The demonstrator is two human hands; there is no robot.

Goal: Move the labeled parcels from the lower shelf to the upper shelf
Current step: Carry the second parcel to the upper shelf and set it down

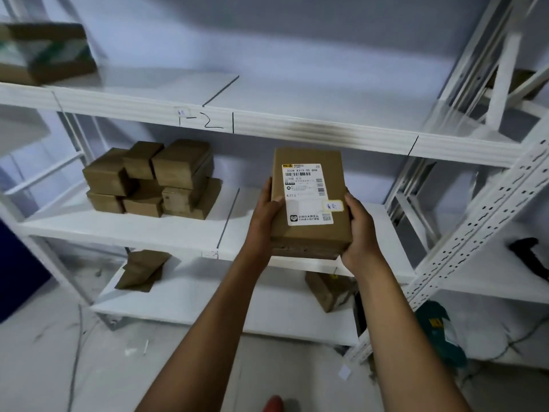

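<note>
I hold a flat brown parcel [309, 233] with a white shipping label facing me, in front of the middle shelf. My left hand [264, 215] grips its left side and my right hand [361, 230] grips its right side, thumbs on top. A second, similar box seems to lie under it in the same grip. The upper shelf [267, 120], marked "1-2" on its front edge, runs just above the parcel. A stack of several brown parcels [154, 179] sits on the middle shelf [148, 230] at the left. Another brown parcel [326, 292] lies on the bottom shelf under my right hand.
A taped box [44, 55] stands on the upper shelf at the far left. A flat brown packet [142, 272] lies on the bottom shelf. A perforated white upright [481, 221] slants at the right, beside a neighbouring rack with a black tool [531, 257] and a green tool [439, 331].
</note>
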